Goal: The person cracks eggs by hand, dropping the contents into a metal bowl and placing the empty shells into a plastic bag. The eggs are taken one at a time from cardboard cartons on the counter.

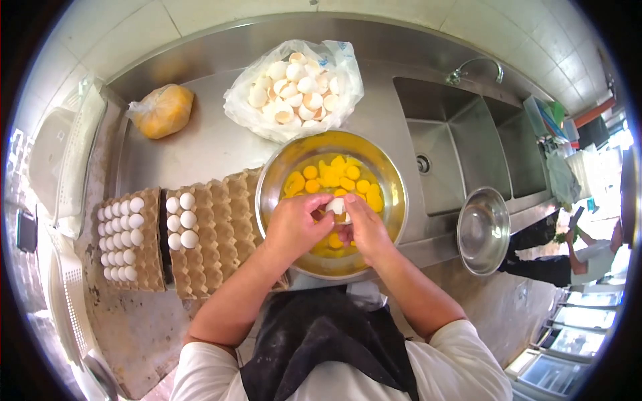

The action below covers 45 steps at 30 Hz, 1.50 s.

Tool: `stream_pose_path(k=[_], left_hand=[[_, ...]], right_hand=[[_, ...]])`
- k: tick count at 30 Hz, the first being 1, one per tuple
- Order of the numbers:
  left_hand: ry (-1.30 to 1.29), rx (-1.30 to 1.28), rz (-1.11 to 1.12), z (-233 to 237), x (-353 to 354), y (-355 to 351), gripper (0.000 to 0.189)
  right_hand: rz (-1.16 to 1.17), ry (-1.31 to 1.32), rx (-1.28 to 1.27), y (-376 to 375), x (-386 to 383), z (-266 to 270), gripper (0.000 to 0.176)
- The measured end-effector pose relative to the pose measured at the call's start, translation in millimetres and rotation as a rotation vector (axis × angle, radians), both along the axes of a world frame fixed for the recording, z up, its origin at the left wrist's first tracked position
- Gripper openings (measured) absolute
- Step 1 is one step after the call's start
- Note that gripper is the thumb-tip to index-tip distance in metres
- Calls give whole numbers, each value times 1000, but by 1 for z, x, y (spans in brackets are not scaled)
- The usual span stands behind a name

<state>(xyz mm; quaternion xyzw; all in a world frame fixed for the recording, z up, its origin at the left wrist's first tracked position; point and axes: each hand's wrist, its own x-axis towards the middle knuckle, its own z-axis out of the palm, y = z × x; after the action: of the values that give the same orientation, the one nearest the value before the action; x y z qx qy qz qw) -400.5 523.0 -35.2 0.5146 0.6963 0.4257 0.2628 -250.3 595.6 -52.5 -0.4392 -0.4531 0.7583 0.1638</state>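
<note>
Over a large steel bowl (396, 175), my left hand (295, 224) and my right hand (365, 227) meet with curled fingers around a white egg (337, 206). The egg's shell looks cracked; its underside is partly hidden by my fingers. Several whole yolks (331, 174) float in clear egg white in the bowl below. To the left of the bowl lies a cardboard egg tray (217, 224), mostly bare, with white eggs (188, 219) in its left columns. Behind the bowl, a clear plastic bag (241, 107) holds many broken eggshells (294, 87).
Another tray of eggs (124, 230) sits further left. A tied bag of yellow-orange contents (162, 112) rests at the back left. On the right are a double sink (435, 144), a faucet (478, 67) and a smaller metal bowl (483, 230). A person (592, 257) stands far right.
</note>
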Motion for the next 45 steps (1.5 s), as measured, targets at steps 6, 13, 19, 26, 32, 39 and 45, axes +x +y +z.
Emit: stream_pose_path(k=[6, 13, 19, 26, 32, 39, 45], left_hand=[[-5, -140, -48, 18, -11, 0, 30], [-1, -96, -66, 30, -14, 3, 28], [120, -32, -106, 41, -16, 8, 36], [-78, -17, -77, 49, -14, 9, 51], [-94, 68, 153, 29, -15, -12, 53], [71, 297, 336, 33, -38, 1, 53], [677, 134, 249, 85, -111, 99, 25]], right_hand=[[92, -17, 21, 6, 4, 12, 43], [224, -126, 532, 23, 10, 20, 35], [220, -204, 820, 28, 9, 41, 36], [180, 239, -78, 42, 1, 37, 41], [256, 380, -437, 45, -19, 21, 41], [323, 538, -556, 54, -66, 34, 45], [-205, 102, 242, 107, -112, 100, 60]])
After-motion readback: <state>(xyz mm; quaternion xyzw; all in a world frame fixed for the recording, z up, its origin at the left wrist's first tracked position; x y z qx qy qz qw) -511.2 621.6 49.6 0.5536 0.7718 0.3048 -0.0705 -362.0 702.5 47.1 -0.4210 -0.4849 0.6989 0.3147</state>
